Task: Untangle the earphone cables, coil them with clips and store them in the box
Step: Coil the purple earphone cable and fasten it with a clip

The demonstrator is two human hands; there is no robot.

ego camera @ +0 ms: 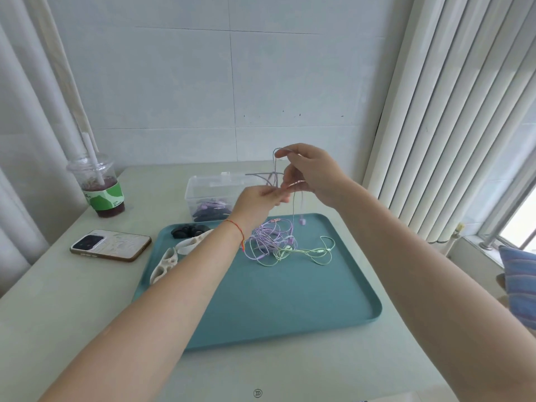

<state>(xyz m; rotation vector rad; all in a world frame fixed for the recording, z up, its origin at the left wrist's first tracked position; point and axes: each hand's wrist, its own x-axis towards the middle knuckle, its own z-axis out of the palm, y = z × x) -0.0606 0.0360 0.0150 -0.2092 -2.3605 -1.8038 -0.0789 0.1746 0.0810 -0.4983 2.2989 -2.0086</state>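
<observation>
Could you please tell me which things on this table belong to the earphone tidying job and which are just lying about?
Part of the job:
purple cable, held up by both hands
tangled cables on the teal tray
white clips
black clips
clear box

Just lying about:
phone
drink cup
striped cushion

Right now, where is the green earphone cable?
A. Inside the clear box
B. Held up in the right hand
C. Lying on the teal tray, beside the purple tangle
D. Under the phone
C: the green earphone cable lies on the teal tray, touching the purple tangle, while the right hand and the left hand hold a purple cable raised above the tray.
</observation>
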